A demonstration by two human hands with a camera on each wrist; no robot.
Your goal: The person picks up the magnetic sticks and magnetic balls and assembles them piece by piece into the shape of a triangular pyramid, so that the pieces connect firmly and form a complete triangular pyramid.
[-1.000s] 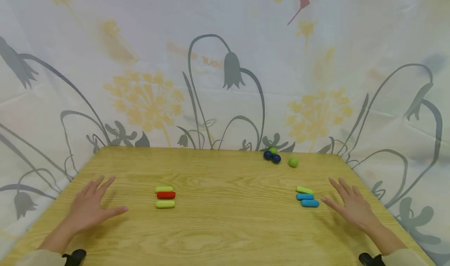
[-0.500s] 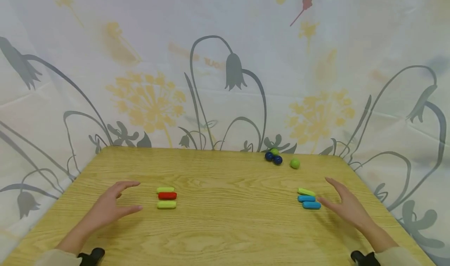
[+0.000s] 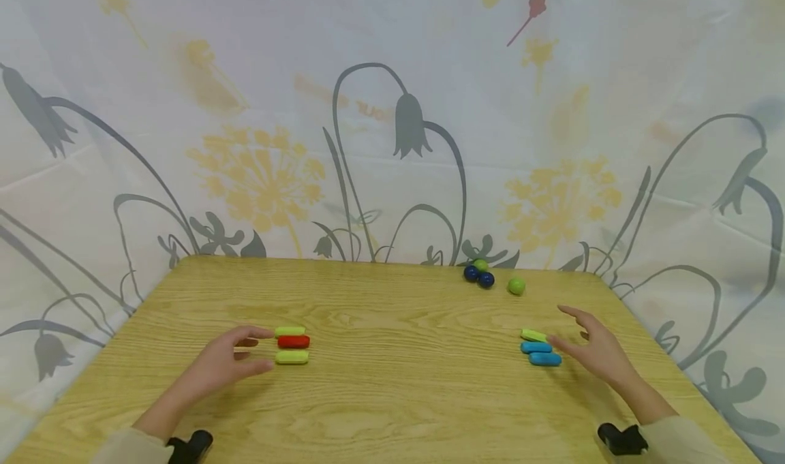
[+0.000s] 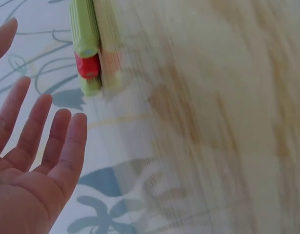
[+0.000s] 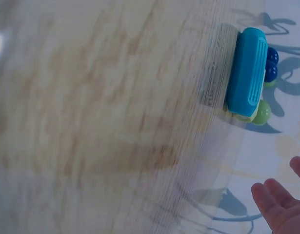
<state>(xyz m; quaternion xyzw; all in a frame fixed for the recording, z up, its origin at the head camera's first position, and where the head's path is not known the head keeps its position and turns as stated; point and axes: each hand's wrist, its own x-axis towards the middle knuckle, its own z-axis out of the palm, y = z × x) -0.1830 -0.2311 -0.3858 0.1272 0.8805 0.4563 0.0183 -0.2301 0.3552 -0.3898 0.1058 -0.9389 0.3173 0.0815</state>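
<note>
On the left lie three short rounded bars: a far yellow-green bar (image 3: 290,331), a red bar (image 3: 294,341) and a near yellow-green bar (image 3: 291,358). My left hand (image 3: 217,365) hovers just left of them, thumb and fingers apart and holding nothing. On the right are a yellow-green bar (image 3: 533,335) and two blue bars, one behind (image 3: 536,347) and one in front (image 3: 545,360). My right hand (image 3: 597,355) is just to their right, its thumb tip near the yellow-green bar; touching cannot be told. The right wrist view shows a blue bar (image 5: 247,70) with a grooved side.
At the table's far edge sit two dark blue balls (image 3: 486,280) against a green ball (image 3: 481,266), with another green ball (image 3: 516,286) to their right. The wood-grain table (image 3: 392,396) meets a flower-printed cloth (image 3: 380,178) behind.
My left hand has moved right toward the red and yellow-green bars, its spread fingers drawing together. My right hand has shifted slightly left toward the bars there. The bars stay put.
</note>
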